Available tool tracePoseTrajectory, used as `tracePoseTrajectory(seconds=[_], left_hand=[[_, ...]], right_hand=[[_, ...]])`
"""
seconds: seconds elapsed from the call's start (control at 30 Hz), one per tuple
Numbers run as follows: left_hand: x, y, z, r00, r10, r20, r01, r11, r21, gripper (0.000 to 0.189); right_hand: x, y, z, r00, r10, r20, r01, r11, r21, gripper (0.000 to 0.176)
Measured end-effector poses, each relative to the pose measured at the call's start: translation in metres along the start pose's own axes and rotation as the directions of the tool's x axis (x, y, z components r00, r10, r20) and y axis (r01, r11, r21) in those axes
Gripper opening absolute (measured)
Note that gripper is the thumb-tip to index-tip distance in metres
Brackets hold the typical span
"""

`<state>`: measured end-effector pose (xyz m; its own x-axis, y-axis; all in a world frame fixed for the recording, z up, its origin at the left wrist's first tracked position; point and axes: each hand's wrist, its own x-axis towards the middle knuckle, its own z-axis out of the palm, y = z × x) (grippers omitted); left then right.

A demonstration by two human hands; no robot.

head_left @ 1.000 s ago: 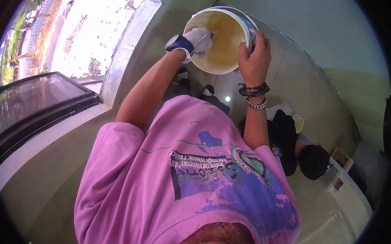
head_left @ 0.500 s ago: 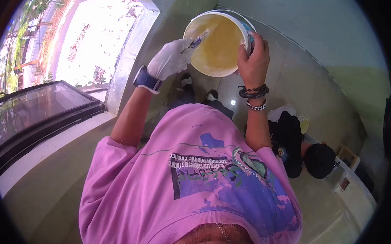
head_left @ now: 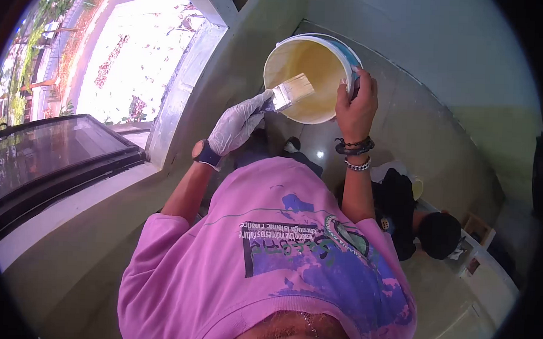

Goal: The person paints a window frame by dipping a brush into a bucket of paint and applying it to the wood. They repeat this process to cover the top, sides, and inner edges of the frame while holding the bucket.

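My left hand, in a thin whitish glove, is closed round the handle of a flat paintbrush. The brush's pale bristles and paint-smeared metal band are in front of the mouth of a white bucket. Whether the bristles touch the inside cannot be made out. Yellowish paint coats the bucket's inside, and its mouth is tilted towards me. My bare right hand grips the bucket's right rim, thumb at the inner edge and fingers outside over a blue patch.
An open window with a dark frame is on my left, its sill beside my arm. A person in dark clothes is low on the right, near a small yellowish container and a wooden box. Walls meet ahead.
The paintbrush has come up and turned so its bristles show flat at the bucket's mouth. The bucket has moved slightly right and nearer to me, still held by my right hand.
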<state>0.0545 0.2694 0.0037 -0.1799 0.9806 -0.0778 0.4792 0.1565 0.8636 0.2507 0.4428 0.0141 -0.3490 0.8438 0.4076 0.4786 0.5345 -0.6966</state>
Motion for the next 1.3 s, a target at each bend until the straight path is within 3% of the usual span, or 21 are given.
tracePoseTrajectory(seconds=[0.07, 0.2, 0.23, 0.33, 0.37, 0.47, 0.53, 0.7, 0.77, 1.2, 1.3], left_hand=[[-0.001, 0.001, 0.003, 1.0, -0.03, 0.005, 0.03, 0.999, -0.021, 0.049], [-0.001, -0.016, 0.015, 0.995, 0.072, -0.068, -0.073, 0.997, -0.012, 0.048], [0.0, -0.006, 0.011, 0.998, 0.026, -0.061, -0.025, 1.0, 0.008, 0.048], [-0.001, -0.006, 0.013, 0.99, 0.104, -0.096, -0.098, 0.993, 0.062, 0.048], [-0.001, -0.006, 0.013, 0.991, 0.099, -0.09, -0.097, 0.995, 0.029, 0.048], [-0.002, -0.012, 0.018, 0.98, 0.155, -0.127, -0.156, 0.988, 0.002, 0.048], [-0.004, -0.005, 0.015, 0.996, 0.036, -0.084, -0.038, 0.999, -0.028, 0.049], [-0.008, 0.008, 0.009, 0.998, -0.018, -0.066, 0.014, 0.998, -0.067, 0.048], [-0.01, 0.012, 0.006, 0.999, -0.032, -0.037, 0.03, 0.999, -0.039, 0.048], [-0.014, 0.016, 0.007, 0.999, -0.001, -0.032, 0.0, 1.0, -0.023, 0.046], [-0.015, 0.021, 0.004, 1.0, -0.007, -0.025, 0.007, 1.0, 0.021, 0.047]], right_hand=[[-0.001, -0.001, 0.0, 1.0, -0.012, -0.009, 0.012, 1.0, 0.004, 0.038], [-0.002, -0.002, -0.003, 1.0, 0.004, -0.002, -0.004, 1.0, 0.026, 0.04], [0.0, -0.002, -0.003, 1.0, 0.009, 0.007, -0.01, 1.0, 0.03, 0.04], [0.0, -0.001, -0.004, 1.0, -0.024, -0.012, 0.024, 0.999, 0.043, 0.041], [0.0, 0.005, 0.0, 0.993, -0.104, -0.06, 0.106, 0.994, 0.036, 0.041], [-0.002, 0.004, 0.0, 0.994, -0.086, -0.063, 0.089, 0.995, 0.046, 0.04], [-0.003, 0.003, -0.001, 0.994, -0.084, -0.065, 0.088, 0.995, 0.049, 0.04], [-0.004, 0.002, -0.004, 0.995, -0.068, -0.078, 0.071, 0.997, 0.027, 0.032], [-0.005, 0.003, -0.004, 0.996, -0.063, -0.068, 0.067, 0.996, 0.053, 0.039], [-0.008, 0.004, 0.001, 0.991, -0.072, -0.112, 0.078, 0.996, 0.047, 0.035], [-0.011, 0.004, 0.001, 0.993, -0.014, -0.117, 0.025, 0.996, 0.089, 0.033]])
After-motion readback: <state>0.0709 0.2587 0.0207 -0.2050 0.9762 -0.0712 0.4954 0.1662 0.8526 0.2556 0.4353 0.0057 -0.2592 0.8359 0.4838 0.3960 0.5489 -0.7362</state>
